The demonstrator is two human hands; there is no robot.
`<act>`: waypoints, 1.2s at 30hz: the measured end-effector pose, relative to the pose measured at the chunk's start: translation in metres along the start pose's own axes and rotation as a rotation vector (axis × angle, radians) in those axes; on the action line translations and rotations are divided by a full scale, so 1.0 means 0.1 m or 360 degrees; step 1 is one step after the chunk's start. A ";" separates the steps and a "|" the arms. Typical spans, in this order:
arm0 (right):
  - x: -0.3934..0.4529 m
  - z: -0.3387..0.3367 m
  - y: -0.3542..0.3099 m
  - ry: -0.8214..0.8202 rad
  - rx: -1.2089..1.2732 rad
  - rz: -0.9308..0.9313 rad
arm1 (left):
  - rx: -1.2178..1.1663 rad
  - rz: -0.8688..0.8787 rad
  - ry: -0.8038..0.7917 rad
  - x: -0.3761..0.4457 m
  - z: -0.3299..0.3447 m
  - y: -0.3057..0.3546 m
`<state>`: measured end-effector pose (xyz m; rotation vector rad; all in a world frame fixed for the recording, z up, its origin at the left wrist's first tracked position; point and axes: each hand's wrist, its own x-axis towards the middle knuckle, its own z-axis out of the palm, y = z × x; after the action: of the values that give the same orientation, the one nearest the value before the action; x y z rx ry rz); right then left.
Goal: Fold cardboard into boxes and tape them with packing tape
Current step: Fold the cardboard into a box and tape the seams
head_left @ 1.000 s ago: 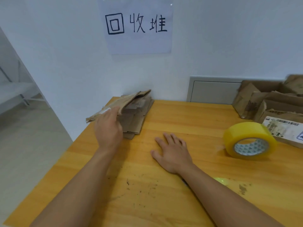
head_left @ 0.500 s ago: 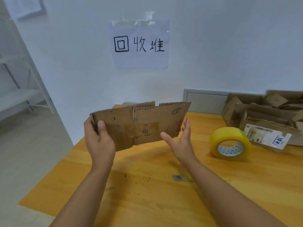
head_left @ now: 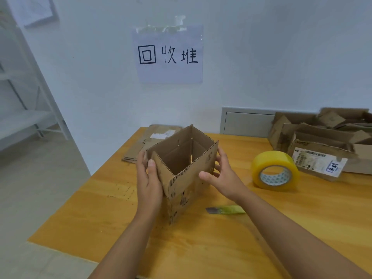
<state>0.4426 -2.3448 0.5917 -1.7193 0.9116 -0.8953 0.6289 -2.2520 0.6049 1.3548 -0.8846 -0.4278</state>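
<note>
A worn brown cardboard box (head_left: 187, 178) stands opened into a rectangular tube on the wooden table (head_left: 201, 248), top open toward me. My left hand (head_left: 149, 182) grips its left corner, thumb on the near face and fingers behind the left wall. My right hand (head_left: 223, 178) rests with fairly straight fingers against the right wall, thumb held free of the cardboard. A yellow roll of packing tape (head_left: 274, 170) lies on the table to the right of the box, apart from both hands.
A small green-handled cutter (head_left: 225, 210) lies on the table just under my right forearm. Flat cardboard sheets (head_left: 141, 146) are stacked at the table's far left corner. Several used boxes (head_left: 322, 141) pile up at the far right. A white shelf (head_left: 24, 117) stands left.
My left hand lifted a flat cardboard piece off the stack and brought it toward me. Both hands then spread it into an open rectangular tube that now stands on the table.
</note>
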 end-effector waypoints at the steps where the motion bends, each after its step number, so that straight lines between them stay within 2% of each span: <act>1: -0.01 0.01 -0.02 0.0032 0.0015 -0.0011 | 0.0043 -0.0001 0.0050 -0.01 0.01 -0.01; 3: -0.01 -0.01 -0.04 0.0121 0.0057 -0.0017 | 0.0073 -0.0068 0.0194 -0.07 -0.01 0.00; 5: -0.01 -0.03 -0.04 0.0172 0.0035 -0.0029 | 0.0002 -0.0102 0.0236 -0.20 -0.02 0.00; 9: -0.02 0.00 -0.04 0.0170 -0.0061 -0.0088 | -0.0125 -0.0033 0.0085 -0.33 -0.05 -0.07; 12: -0.04 0.02 -0.03 0.0272 -0.0071 -0.0132 | -0.0235 -0.0132 -0.0200 -0.14 -0.05 -0.07; 15: -0.09 -0.06 0.01 0.0429 -0.0126 -0.0107 | -0.0068 -0.0188 -0.0157 0.05 -0.05 -0.04; 19: -0.10 -0.17 0.05 0.0446 -0.0223 -0.0160 | 0.0017 -0.0076 0.0082 0.04 -0.10 -0.16; 23: -0.08 -0.18 0.04 0.0362 -0.0203 -0.0266 | 0.0147 0.0085 -0.0169 -0.13 -0.13 -0.25; 26: -0.10 -0.16 0.01 0.0336 -0.0165 -0.0313 | 0.0242 0.0216 -0.0242 -0.12 -0.10 -0.28; 30: -0.11 -0.14 0.02 0.0387 -0.0098 -0.0313 | 0.0151 0.0115 -0.0285 0.00 -0.05 -0.22; 36: -0.06 -0.12 0.01 0.0525 -0.0086 -0.0176 | 0.0036 -0.0076 -0.0166 0.09 -0.03 -0.10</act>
<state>0.4298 -2.3449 0.5931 -1.7097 1.0701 -1.2642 0.6386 -2.2590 0.5976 1.3864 -0.9467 -0.5307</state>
